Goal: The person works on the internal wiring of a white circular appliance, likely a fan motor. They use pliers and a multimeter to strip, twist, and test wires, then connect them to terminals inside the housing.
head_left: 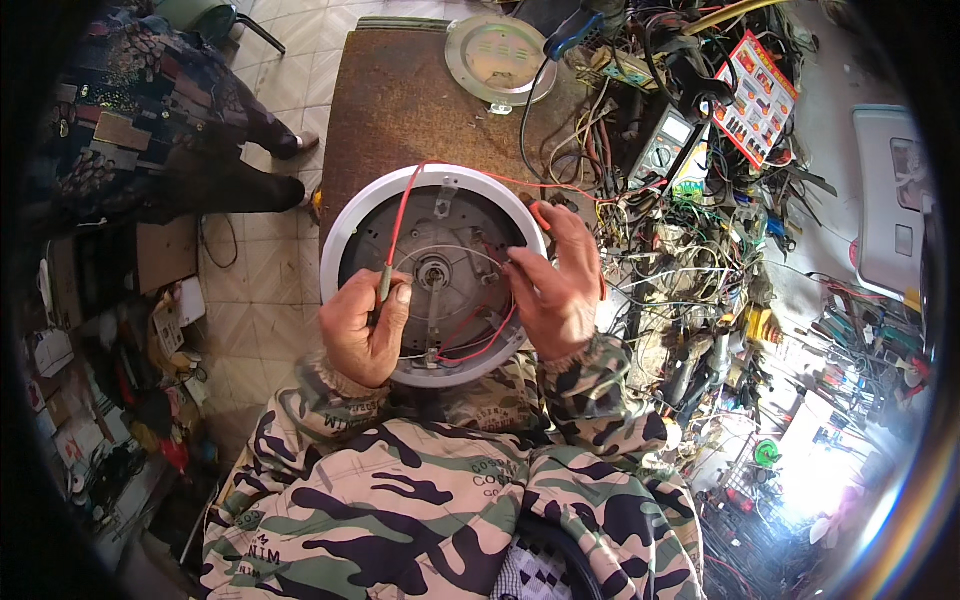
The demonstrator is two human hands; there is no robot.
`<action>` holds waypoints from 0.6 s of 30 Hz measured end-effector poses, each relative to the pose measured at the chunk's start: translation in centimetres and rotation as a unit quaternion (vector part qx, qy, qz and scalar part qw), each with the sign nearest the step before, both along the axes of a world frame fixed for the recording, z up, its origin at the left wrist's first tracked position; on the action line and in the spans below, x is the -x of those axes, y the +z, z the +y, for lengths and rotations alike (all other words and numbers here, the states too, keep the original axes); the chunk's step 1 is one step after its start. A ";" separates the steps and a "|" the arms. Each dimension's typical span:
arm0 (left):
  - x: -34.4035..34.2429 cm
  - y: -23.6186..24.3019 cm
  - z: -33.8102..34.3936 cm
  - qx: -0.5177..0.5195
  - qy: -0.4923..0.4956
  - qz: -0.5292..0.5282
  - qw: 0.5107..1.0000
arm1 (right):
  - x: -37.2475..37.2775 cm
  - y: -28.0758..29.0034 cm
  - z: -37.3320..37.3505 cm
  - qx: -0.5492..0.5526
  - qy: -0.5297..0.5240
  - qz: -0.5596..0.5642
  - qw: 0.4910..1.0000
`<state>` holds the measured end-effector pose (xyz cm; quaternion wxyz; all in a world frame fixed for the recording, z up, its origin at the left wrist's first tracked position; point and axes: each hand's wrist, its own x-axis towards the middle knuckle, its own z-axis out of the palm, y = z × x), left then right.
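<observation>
A round appliance housing with a white rim [336, 232] lies open in front of me, its grey inner base [400, 325] showing. My left hand [366, 325] is closed around the grey-green sleeved end [386, 283] of a red lead [403, 215], at the housing's left side. Over the right rim, my right hand [558, 280] pinches a thin pale wire [455, 248] that arcs across the middle. A red-orange handle [540, 215] shows beside its fingers; the rest of that tool is hidden. Red wires [480, 350] run inside, near the lower right.
The housing is at the near end of a brown wooden table [400, 110]. A round metal cover [465, 65] and a blue-handled tool [573, 33] lie farther back. Tangled wires [640, 270] and a multimeter [662, 150] crowd the right. A person's leg [240, 195] stands at the left.
</observation>
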<state>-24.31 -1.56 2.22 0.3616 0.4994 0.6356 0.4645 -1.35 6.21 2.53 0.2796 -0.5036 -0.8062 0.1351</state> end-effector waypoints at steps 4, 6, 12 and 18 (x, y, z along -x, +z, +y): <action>0.3 0.1 -0.3 -0.019 -0.008 0.022 1.000 | 1.7 -1.3 0.9 0.019 0.020 -0.047 0.999; 0.3 -0.2 0.1 -0.051 -0.032 0.033 0.998 | 1.7 -1.7 1.1 0.034 0.025 -0.025 0.999; 0.5 -0.7 0.0 -0.073 -0.039 0.015 0.996 | 2.2 -2.4 1.6 0.035 0.019 -0.031 0.999; 0.5 -0.6 0.0 -0.061 -0.041 0.001 0.997 | 2.2 -1.9 1.7 0.066 0.024 -0.042 0.997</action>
